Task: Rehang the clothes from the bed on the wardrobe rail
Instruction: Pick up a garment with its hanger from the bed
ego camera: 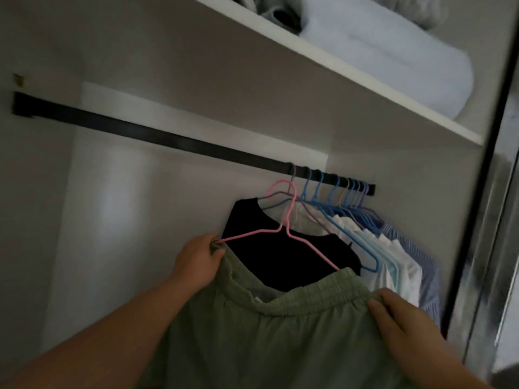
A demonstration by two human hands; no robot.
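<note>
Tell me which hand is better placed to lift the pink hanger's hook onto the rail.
Probably left. The left hand already pinches the pink hanger end with the green garment, below bare rail. The right hand holds only the waistband, lower down.

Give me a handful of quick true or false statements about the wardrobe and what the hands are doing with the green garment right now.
1. The pink hanger hangs from the rail. False: its hook is below the rail, not on it.
2. Both the left hand and the right hand grip the green garment. True.
3. The hung clothes crowd the rail's right end. True.
4. The shelf above is bare. False: a folded pale blue blanket lies on it.
</note>
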